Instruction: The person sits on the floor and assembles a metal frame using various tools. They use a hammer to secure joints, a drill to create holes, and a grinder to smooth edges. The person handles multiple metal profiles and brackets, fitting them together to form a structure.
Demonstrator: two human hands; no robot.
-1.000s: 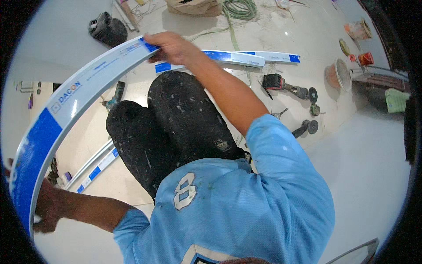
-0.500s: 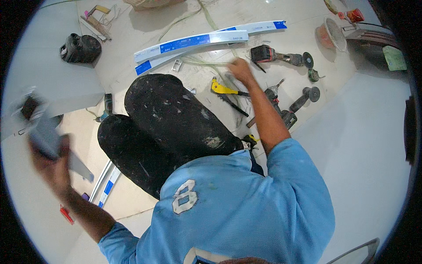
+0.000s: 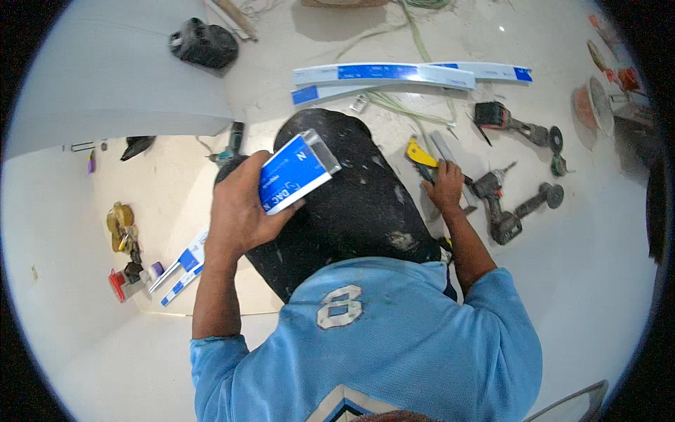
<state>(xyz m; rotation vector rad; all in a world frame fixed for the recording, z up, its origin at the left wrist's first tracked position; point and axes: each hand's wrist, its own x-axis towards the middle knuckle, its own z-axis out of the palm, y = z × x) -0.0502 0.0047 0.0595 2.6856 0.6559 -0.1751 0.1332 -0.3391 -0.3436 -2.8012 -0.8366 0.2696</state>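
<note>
My left hand (image 3: 242, 204) is wrapped around a short box-shaped metal profile (image 3: 299, 172) with blue and white film. The profile is raised over my black trousers, its hollow end tilted up and right. My right hand (image 3: 446, 186) is down at the floor right of my knee. Its fingers curl over the black handles of a hand riveter (image 3: 420, 151) with a yellow head, partly hiding them. A grey metal strip (image 3: 441, 144) lies beside and partly under that hand.
Long blue-and-white profiles (image 3: 394, 74) lie ahead, more (image 3: 184, 271) at left. A cordless drill (image 3: 498, 211) and angle grinders (image 3: 538, 200), (image 3: 517, 125) lie right. Another drill (image 3: 230, 144) stands by my left knee. Pale cords (image 3: 415, 32) cross the floor; a bucket (image 3: 594, 105) sits far right.
My left hand has brought the profile from the far left in over my lap. My right hand has dropped back onto the riveter's handles. The view has swung left.
</note>
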